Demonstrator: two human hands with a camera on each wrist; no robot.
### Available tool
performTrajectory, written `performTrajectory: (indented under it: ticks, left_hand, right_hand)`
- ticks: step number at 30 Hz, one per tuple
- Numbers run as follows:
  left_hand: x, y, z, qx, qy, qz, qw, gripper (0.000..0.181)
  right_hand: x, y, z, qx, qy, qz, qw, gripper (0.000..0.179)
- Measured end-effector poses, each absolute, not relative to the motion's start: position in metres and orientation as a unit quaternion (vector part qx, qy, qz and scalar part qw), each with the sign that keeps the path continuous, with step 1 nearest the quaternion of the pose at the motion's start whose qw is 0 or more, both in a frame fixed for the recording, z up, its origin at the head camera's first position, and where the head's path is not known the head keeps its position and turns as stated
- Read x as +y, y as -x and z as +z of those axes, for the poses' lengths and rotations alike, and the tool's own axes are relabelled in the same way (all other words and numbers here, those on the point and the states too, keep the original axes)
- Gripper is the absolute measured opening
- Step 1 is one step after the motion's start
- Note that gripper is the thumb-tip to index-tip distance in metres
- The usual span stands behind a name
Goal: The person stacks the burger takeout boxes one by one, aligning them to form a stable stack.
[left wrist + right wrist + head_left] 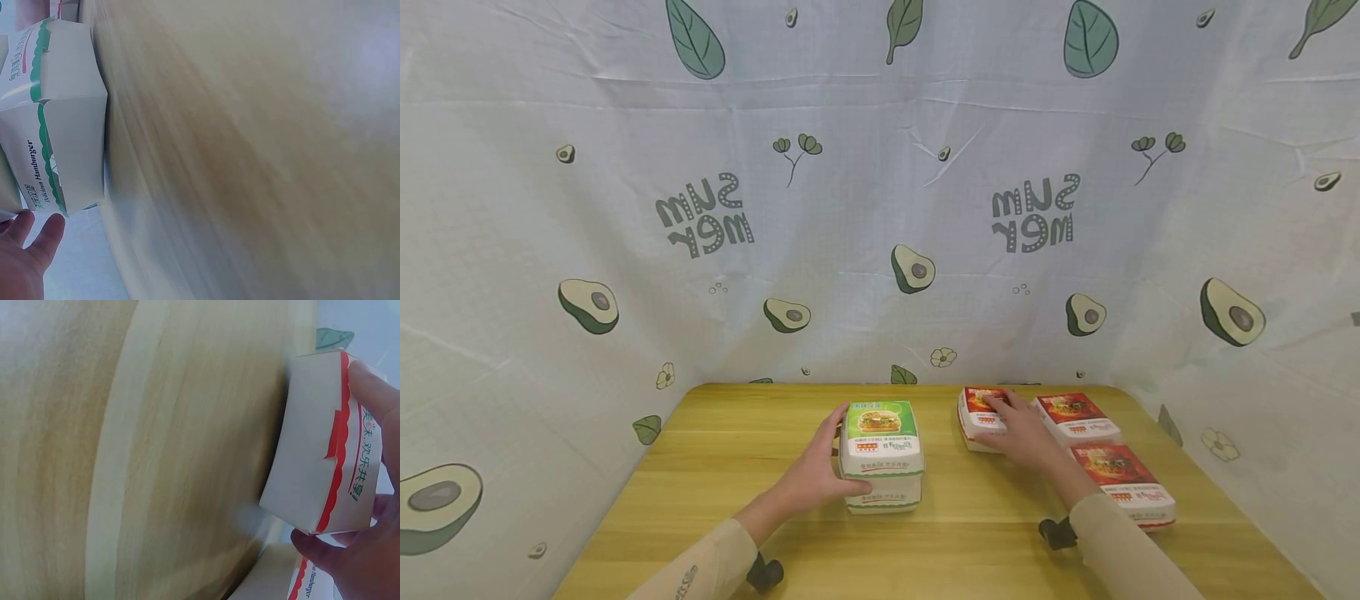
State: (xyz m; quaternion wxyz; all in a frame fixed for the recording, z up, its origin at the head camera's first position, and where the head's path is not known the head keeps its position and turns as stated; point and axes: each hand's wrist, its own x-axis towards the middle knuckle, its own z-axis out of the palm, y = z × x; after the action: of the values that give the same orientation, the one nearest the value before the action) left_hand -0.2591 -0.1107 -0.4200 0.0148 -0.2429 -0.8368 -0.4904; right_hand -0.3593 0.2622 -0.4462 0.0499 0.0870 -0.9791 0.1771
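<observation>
Two green-and-white hamburger boxes stand one on the other near the middle of the table, the upper box [882, 442] over the lower box [895, 493]. My left hand [812, 475] grips the stack from its left side, its thumb across the front near where the boxes meet. In the left wrist view, fingertips touch the end of the lower box [75, 150]. Farther back and right, my right hand [1026, 433] holds a red-and-white hamburger box [973, 425], fingers over its top. The right wrist view shows the thumb and fingers around this box [312, 437], close to the tabletop.
At the right, a red-topped box [1075, 417] stands behind another red-topped box [1123, 487], which is partly behind my right forearm. The wooden table [700, 467] meets a white curtain [850, 250] printed with avocados and leaves at the back and sides.
</observation>
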Motion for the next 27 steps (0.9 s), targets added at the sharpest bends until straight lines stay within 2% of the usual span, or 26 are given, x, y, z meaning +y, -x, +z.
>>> performTrajectory:
  ticks: [7,17,27]
  left_hand:
    - [-0.11,0.26,-0.421,-0.84,0.242,-0.485,0.013,0.115]
    - [-0.113,0.282,-0.452,-0.84,0.246,-0.483,0.03,0.12]
    - [-0.113,0.281,-0.452,-0.84,0.246,-0.482,0.033,0.12]
  right_hand:
    - [0.264,0.362,-0.45,-0.98,-0.085,0.17,0.057,0.094]
    - [0.265,0.357,-0.445,-0.982,-0.075,0.163,0.05,0.094]
    - [0.263,0.352,-0.438,-0.977,-0.098,0.177,0.068,0.092]
